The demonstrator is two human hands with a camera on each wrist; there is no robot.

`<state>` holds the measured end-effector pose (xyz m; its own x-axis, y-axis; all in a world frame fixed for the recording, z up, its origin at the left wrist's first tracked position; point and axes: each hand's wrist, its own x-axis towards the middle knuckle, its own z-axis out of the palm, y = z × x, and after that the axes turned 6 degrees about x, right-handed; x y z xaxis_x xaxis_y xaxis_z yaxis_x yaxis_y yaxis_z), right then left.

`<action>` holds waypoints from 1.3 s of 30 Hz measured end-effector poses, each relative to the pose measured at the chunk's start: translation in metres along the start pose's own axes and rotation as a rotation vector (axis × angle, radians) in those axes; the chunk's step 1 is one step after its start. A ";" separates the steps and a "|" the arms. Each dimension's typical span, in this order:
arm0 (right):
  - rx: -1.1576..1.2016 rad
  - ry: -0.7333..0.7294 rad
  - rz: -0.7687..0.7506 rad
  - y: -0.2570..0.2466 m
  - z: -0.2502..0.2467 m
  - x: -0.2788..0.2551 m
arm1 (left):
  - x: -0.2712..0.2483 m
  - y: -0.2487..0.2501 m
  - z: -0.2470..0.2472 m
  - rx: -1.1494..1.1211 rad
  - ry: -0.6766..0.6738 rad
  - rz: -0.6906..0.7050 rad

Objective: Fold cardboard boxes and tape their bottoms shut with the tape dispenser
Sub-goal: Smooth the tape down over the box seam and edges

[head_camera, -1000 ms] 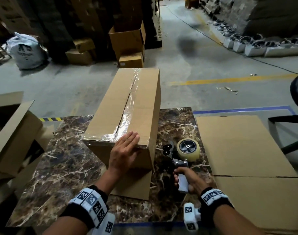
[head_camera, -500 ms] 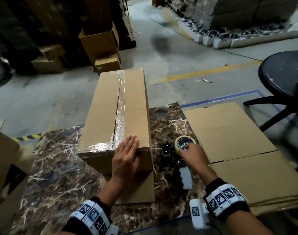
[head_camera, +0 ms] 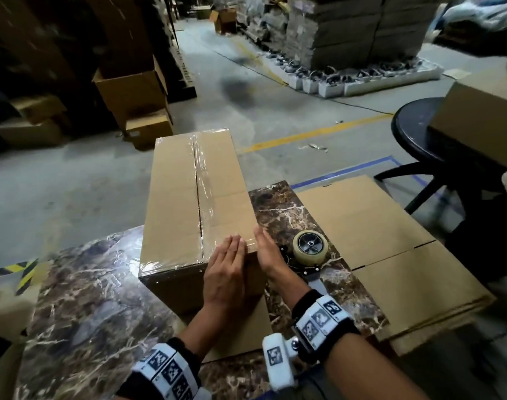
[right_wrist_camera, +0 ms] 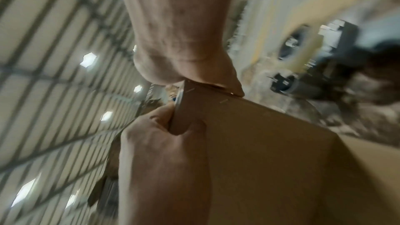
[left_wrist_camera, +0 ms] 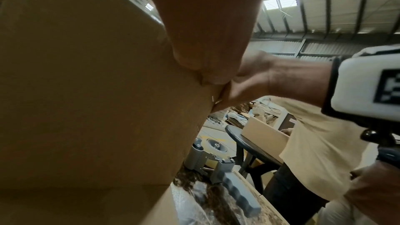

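My left hand point(head_camera: 227, 271) lies flat, fingers straight, on the taped box point(head_camera: 189, 215); my right hand point(head_camera: 266, 251) presses open against its side. The tape dispenser point(head_camera: 310, 251) rests on the tabletop point(head_camera: 82, 298).

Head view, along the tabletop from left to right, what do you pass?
Bare marble tabletop → taped cardboard box → left hand → right hand → tape dispenser → flattened cardboard sheets.
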<state>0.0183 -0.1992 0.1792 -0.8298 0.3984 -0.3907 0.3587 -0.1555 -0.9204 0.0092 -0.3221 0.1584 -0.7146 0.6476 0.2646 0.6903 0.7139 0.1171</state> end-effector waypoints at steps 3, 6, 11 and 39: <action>0.147 -0.047 0.105 0.001 -0.008 0.002 | 0.000 0.001 -0.010 0.011 -0.068 -0.030; 0.124 -0.145 0.156 -0.003 -0.018 0.003 | 0.009 -0.002 -0.029 0.007 -0.180 0.017; -0.121 -0.098 0.171 -0.021 -0.024 -0.010 | 0.039 -0.038 -0.056 -0.217 -0.161 0.039; -0.652 0.139 -0.370 -0.006 0.007 0.026 | 0.036 -0.091 -0.018 0.236 -0.259 0.316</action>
<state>-0.0083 -0.1941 0.1743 -0.8989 0.4380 -0.0136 0.2838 0.5584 -0.7795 -0.0771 -0.3689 0.1743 -0.4991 0.8665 0.0012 0.8554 0.4929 -0.1591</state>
